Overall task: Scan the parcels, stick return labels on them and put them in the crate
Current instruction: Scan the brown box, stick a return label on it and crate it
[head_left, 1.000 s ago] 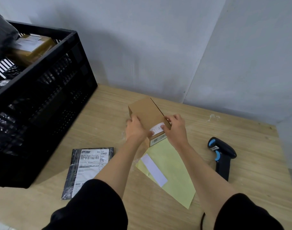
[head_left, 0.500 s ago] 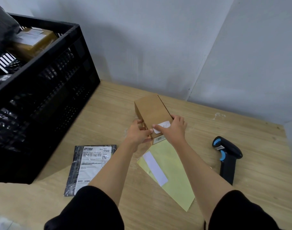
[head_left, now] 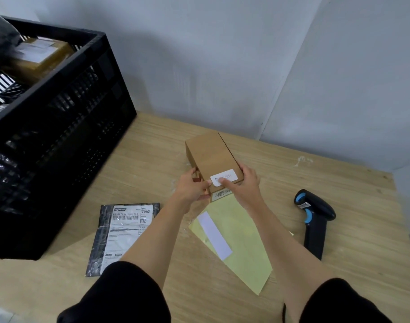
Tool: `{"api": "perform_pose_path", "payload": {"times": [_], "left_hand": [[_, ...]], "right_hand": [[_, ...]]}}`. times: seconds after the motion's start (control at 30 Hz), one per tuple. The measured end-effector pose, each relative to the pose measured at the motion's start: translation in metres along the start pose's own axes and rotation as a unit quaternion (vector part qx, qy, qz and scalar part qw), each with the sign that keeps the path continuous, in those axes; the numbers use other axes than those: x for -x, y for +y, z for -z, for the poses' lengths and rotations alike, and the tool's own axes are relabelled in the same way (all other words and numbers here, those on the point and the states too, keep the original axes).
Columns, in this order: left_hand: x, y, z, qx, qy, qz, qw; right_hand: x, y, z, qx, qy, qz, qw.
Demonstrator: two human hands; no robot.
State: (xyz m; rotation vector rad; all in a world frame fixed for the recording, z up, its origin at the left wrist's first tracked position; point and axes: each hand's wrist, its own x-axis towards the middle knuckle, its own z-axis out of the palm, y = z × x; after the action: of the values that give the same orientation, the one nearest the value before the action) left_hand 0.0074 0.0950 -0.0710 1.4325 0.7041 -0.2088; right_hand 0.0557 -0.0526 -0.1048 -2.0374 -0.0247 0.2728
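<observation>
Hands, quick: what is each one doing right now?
Left hand: grips the cardboard box at its near left corner.
Right hand: grips the box's right edge, thumb pressing the white label.

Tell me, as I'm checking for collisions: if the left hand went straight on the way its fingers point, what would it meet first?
The cardboard box: the left hand grips its near left corner, fingers pointing towards the white label. Past that lies the right hand, though depth is hard to judge.
</observation>
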Motion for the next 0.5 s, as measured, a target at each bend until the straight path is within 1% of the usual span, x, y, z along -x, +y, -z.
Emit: {"api": "perform_pose_path", "payload": {"times": [0.1, 0.2, 0.27, 0.37, 0.43, 0.5], "left_hand": [[-0.002, -0.001, 0.001, -0.004, -0.001, 0.006, 1.000], [-0.002, -0.001, 0.003, 0.018, -0.016, 0.019, 1.000], [-0.002, -0.002, 0.005, 0.047, -0.023, 0.029, 0.998], [0.000, -0.003, 0.002, 0.053, -0.030, 0.026, 0.998], [0.003, -0.005, -0.002, 0.044, -0.032, 0.008, 0.998], [0.007, -0.008, -0.007, 0.022, -0.003, -0.019, 1.000]], "right_hand": [[0.003, -0.003, -0.009, 0.039, 0.012, -0.004, 0.999], [0.002, -0.003, -0.010, 0.019, 0.004, -0.012, 1.000], [0.000, -0.001, -0.003, -0.034, -0.019, -0.034, 0.999], [0.002, -0.002, 0.007, -0.149, -0.023, -0.059, 0.987], [0.006, -0.006, 0.009, -0.175, -0.033, -0.074, 0.981], [0.011, -0.014, 0.008, -0.191, -0.050, -0.069, 0.978]]}}
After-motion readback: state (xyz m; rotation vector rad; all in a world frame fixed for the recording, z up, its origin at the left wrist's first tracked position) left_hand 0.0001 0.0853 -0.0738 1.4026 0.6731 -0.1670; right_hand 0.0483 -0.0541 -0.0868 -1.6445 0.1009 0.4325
